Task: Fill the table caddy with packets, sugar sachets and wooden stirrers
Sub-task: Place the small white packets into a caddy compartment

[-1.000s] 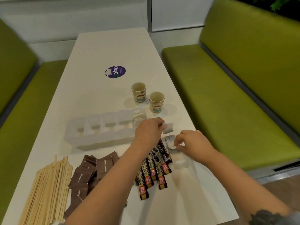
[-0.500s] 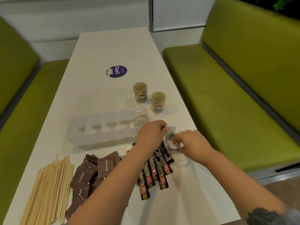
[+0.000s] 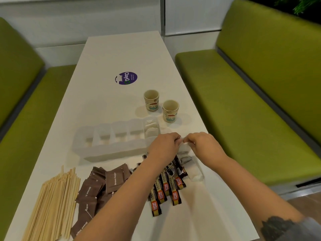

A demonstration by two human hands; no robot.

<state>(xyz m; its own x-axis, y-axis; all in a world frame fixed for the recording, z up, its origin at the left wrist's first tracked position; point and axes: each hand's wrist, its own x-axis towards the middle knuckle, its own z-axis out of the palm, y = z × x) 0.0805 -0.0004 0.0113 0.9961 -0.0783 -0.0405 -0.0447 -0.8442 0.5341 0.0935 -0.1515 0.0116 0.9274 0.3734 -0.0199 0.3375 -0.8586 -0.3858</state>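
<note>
A small white packet (image 3: pixel 182 140) is pinched between the left hand (image 3: pixel 164 146) and right hand (image 3: pixel 202 145), just beside the white caddy (image 3: pixel 111 148). Brown sugar sachets (image 3: pixel 102 185), wooden stirrers (image 3: pixel 52 206) and coffee sticks (image 3: pixel 166 186) are spread on the worktop (image 3: pixel 121 53).

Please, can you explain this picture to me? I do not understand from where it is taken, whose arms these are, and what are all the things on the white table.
There is no machine here. A camera worn on a person's head looks down at their own two bare arms. On the white table stands a white caddy with several compartments; only the rightmost one holds white packets. Nearer the person lie wooden stirrers, brown sugar sachets and dark coffee stick packets. Two paper cups and a purple sticker are farther away. The left hand and the right hand meet above the table and pinch together a small white packet.
</note>
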